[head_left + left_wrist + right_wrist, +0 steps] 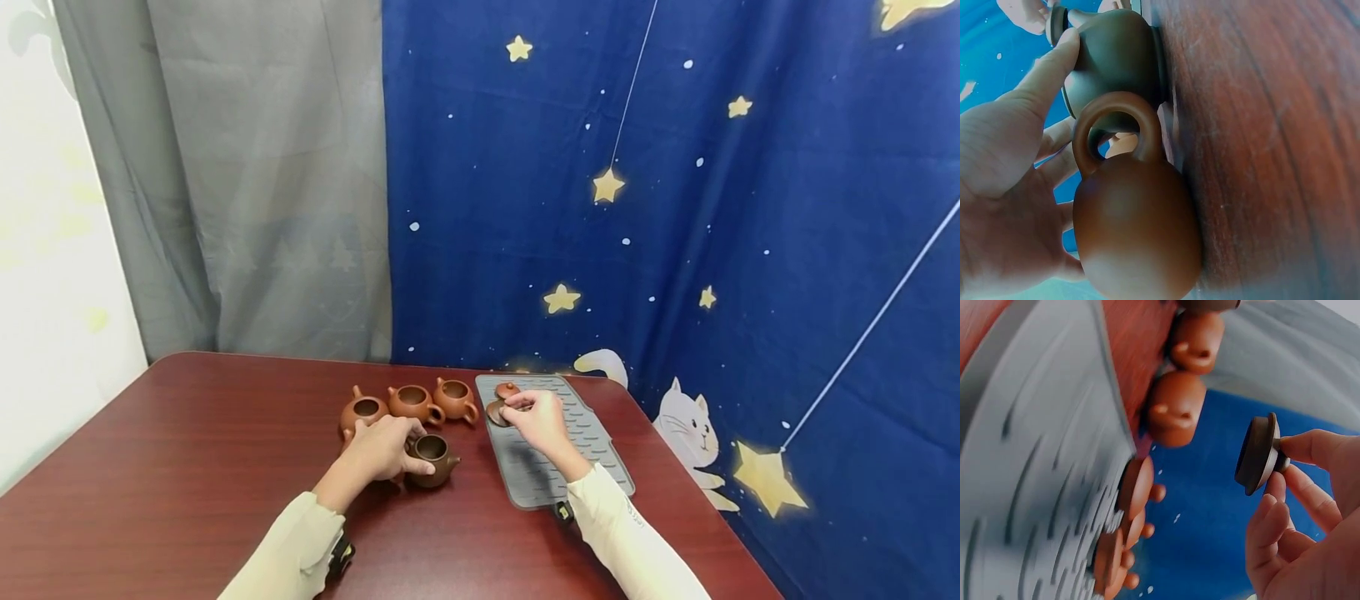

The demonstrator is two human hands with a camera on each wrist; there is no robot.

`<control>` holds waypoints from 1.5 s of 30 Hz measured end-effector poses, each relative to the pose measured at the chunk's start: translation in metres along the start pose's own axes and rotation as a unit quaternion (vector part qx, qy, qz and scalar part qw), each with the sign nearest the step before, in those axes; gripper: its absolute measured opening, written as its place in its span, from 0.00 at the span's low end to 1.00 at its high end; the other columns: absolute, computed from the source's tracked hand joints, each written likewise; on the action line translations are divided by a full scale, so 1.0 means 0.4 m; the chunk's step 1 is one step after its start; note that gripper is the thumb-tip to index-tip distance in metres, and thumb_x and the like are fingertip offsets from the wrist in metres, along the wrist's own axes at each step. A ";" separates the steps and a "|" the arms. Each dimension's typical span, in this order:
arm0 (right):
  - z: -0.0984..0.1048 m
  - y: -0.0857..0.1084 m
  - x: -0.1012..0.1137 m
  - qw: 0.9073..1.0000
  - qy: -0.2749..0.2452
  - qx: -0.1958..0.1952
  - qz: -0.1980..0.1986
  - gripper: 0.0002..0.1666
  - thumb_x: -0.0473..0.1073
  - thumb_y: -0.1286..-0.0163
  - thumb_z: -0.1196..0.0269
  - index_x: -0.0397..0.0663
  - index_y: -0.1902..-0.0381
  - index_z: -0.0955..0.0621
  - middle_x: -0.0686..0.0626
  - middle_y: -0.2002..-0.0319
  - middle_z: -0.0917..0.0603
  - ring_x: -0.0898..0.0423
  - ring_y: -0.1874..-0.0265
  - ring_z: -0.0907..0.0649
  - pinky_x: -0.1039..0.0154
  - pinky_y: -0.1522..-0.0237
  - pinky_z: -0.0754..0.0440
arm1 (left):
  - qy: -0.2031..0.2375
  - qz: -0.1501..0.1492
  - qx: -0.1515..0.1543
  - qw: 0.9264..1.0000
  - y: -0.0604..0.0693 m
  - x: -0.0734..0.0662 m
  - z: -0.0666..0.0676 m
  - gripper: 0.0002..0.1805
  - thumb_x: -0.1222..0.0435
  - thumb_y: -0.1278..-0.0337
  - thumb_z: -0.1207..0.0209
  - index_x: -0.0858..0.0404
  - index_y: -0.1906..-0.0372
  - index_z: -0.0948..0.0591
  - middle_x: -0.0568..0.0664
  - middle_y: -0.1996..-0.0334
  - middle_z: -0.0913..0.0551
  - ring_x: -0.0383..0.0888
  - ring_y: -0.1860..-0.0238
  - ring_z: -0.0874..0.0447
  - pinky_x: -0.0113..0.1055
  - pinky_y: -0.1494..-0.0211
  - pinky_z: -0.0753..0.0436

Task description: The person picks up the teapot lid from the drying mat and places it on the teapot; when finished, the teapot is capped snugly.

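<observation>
My left hand point(386, 450) holds a small dark brown teapot point(442, 473), which has no lid on and stands on the table with its spout to the right. In the left wrist view the thumb lies against the side of this dark teapot point(1119, 53) near its rim. A reddish-brown teapot point(1135, 225) sits close under the same palm. With thumb and fingertips my right hand point(542, 421) pinches a dark brown teapot lid point(1260, 453) by its knob, above the left part of the grey mat point(536, 479). The lid's hollow underside faces away from the fingers.
Three orange-brown open teapots, a left one point(366, 408), a middle one point(411, 402) and a right one point(453, 398), stand in a row behind my left hand. Several orange-brown lids point(1136, 486) lie knob up on the mat. A curtain point(480, 208) hangs behind the table.
</observation>
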State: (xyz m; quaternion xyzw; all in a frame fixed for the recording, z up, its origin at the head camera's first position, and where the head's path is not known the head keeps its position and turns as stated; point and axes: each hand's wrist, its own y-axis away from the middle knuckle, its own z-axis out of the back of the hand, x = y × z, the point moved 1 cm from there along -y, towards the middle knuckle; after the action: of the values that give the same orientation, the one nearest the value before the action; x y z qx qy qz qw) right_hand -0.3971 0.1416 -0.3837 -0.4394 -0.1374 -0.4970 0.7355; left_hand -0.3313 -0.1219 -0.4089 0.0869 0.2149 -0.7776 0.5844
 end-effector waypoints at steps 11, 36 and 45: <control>-0.011 0.023 0.049 1.000 -0.019 0.010 0.009 0.04 0.37 0.50 0.26 0.49 0.73 0.10 0.54 0.77 0.13 0.62 0.77 0.18 0.67 0.75 0.22 | 0.003 0.007 0.000 1.000 -0.005 0.000 -0.002 0.26 0.42 0.64 0.25 0.52 0.59 0.16 0.37 0.60 0.13 0.40 0.55 0.17 0.70 0.44 0.37; -0.082 0.085 0.120 0.994 -0.070 0.080 0.030 0.04 0.36 0.45 0.26 0.45 0.70 0.11 0.52 0.74 0.12 0.62 0.75 0.15 0.69 0.73 0.20 | -0.009 0.004 -0.001 1.000 0.002 0.003 -0.006 0.26 0.41 0.64 0.25 0.51 0.61 0.17 0.36 0.62 0.14 0.39 0.58 0.17 0.67 0.48 0.34; -0.099 0.093 0.141 0.992 -0.052 0.090 0.067 0.04 0.38 0.44 0.25 0.45 0.70 0.11 0.53 0.75 0.12 0.65 0.77 0.17 0.70 0.74 0.21 | -0.002 -0.001 -0.004 1.000 0.002 -0.004 0.000 0.28 0.42 0.64 0.24 0.53 0.58 0.15 0.38 0.62 0.13 0.41 0.57 0.17 0.70 0.47 0.35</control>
State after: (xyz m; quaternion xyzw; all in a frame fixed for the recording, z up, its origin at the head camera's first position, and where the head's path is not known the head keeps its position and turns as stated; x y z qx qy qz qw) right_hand -0.3483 0.0806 -0.3897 -0.4047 -0.1900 -0.4090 0.7955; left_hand -0.3300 -0.1209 -0.4085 0.0832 0.2171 -0.7776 0.5842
